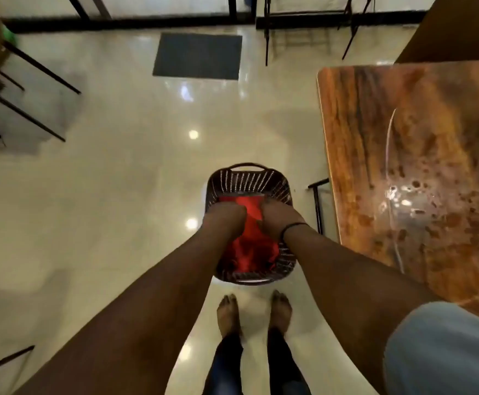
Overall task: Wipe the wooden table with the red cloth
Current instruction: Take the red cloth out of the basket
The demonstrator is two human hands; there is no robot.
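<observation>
A dark slatted basket (pixel 249 178) on the floor holds the red cloth (pixel 251 249). Left hand (pixel 227 213) and right hand (pixel 279 216) reach down inside, fingers clenched on the cloth; the wooden table (pixel 415 172) stands just right.

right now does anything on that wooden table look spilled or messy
Yes. The wooden table on the right has dark spots and shiny wet-looking patches across its near half, like a spill or residue. The red cloth is in the basket on the floor, both hands on it.
</observation>
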